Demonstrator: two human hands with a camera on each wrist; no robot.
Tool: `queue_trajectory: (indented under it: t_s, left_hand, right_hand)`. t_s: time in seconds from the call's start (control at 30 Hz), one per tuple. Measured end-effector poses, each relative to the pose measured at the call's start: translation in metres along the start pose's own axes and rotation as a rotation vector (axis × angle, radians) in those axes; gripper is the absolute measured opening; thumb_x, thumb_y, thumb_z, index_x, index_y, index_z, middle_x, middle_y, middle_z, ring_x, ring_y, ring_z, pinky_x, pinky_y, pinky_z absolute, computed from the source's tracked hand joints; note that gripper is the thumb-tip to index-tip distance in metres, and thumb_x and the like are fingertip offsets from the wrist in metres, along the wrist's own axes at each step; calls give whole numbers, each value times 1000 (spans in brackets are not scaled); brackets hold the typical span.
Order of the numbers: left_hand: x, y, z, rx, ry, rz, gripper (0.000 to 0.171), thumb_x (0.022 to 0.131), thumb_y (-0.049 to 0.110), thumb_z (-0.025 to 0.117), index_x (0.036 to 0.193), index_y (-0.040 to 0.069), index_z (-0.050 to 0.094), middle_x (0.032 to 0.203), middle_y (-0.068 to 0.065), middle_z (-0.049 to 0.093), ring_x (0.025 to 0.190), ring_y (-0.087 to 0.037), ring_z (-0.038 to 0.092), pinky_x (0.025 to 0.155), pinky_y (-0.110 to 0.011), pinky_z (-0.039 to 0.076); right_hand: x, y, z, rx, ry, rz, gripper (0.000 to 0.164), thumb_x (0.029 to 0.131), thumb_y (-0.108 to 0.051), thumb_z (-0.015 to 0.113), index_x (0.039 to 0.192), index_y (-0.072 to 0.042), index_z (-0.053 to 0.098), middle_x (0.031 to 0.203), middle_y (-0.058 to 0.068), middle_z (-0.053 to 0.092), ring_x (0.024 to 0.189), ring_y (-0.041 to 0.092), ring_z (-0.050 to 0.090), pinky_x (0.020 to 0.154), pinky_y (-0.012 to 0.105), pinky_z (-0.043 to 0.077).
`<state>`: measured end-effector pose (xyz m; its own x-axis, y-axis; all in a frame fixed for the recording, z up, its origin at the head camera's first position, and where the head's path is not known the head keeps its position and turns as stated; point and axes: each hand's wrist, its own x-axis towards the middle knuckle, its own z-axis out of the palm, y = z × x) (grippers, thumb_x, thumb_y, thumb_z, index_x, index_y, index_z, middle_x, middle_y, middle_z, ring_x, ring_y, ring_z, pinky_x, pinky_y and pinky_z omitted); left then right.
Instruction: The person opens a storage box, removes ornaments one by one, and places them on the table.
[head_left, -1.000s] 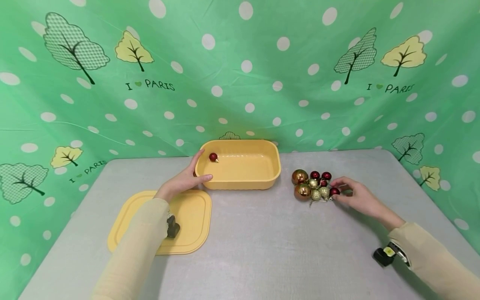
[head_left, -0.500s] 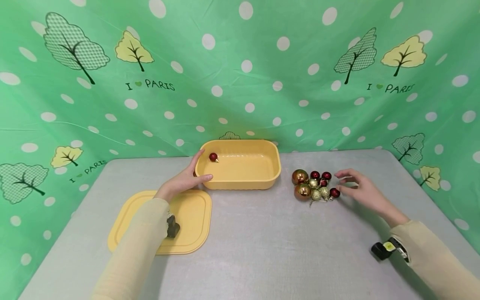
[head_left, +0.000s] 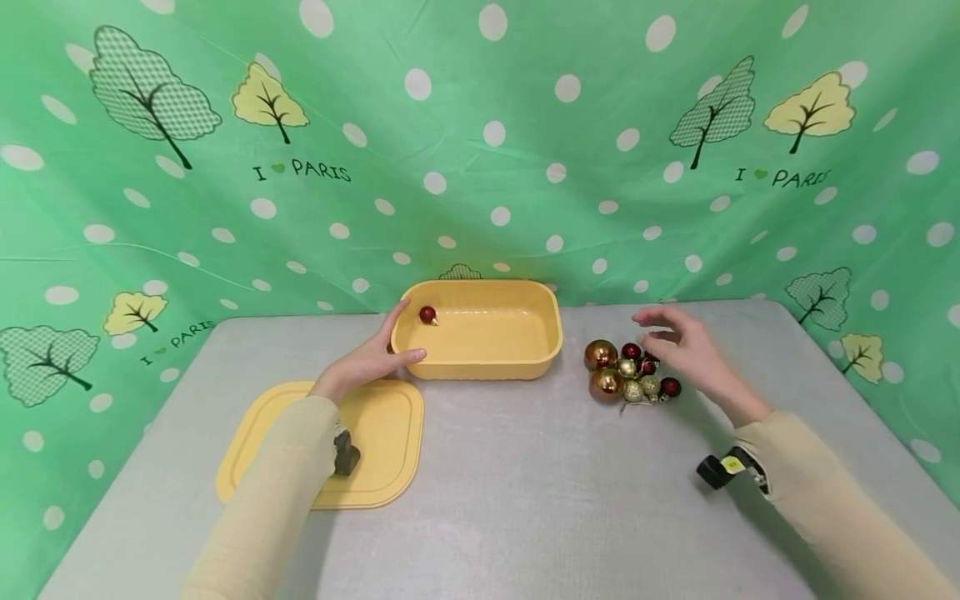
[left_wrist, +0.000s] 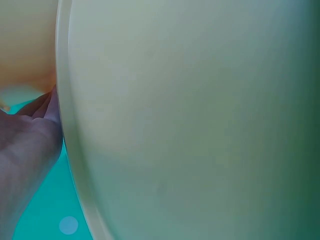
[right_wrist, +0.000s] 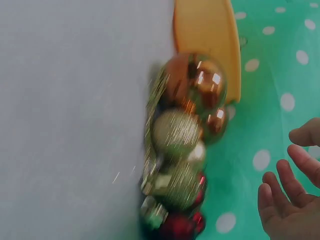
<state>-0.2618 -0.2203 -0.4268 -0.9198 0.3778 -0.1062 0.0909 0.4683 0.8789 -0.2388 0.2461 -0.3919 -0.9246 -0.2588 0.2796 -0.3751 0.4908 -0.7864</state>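
A yellow plastic box (head_left: 487, 371) stands at the back middle, holding one small dark red Christmas bauble (head_left: 427, 314) at its left end. My left hand (head_left: 371, 360) grips the box's left end, fingers along the outer wall and thumb at the front rim. To the right lies a cluster of baubles: two large copper ones (head_left: 606, 385), several small gold ones (head_left: 633, 390) and several dark red ones (head_left: 671, 387). My right hand (head_left: 688, 348) hovers above the cluster's right rear, partly hiding a red bauble. In the right wrist view that hand (right_wrist: 295, 200) is empty, fingers loosely spread.
A yellow lid (head_left: 382, 450) lies flat on the grey table (head_left: 525, 483), left and in front of the box, partly under my left forearm. It fills most of the left wrist view. A green dotted curtain (head_left: 495, 167) hangs behind the table.
My right hand has drawn away from the red bauble at the cluster's right edge, leaving it there, then moved left and up over the back of the cluster. The left hand stays still.
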Motion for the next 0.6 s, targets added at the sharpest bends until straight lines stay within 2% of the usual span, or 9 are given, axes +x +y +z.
queue_trajectory:
  t_s: [0.13,0.33,0.6]
  left_hand:
    - [0,1,0,-7,-4,-7,95,93,28,66,155,30,-5,160,-14,-9,143,-38,9,113,-54,11]
    - [0,1,0,-15,-5,-10,95,93,26,66,155,30,-7,159,-16,-10,142,-40,11,113,-55,12]
    - [0,0,0,0,-4,-11,95,93,30,66,155,30,-6,159,-17,-8,142,-39,11,113,-54,11]
  right_hand:
    - [13,-14,15,40,-60,-32,32,92,2,57,123,10,53,125,25,55,120,39,49,102,51,38]
    - [32,-31,49,82,-125,-79,31,90,5,58,120,8,57,123,22,57,120,37,50,105,47,37]
    - [51,-53,93,159,-194,-152,32,88,4,63,119,9,57,121,23,57,116,42,51,100,50,41]
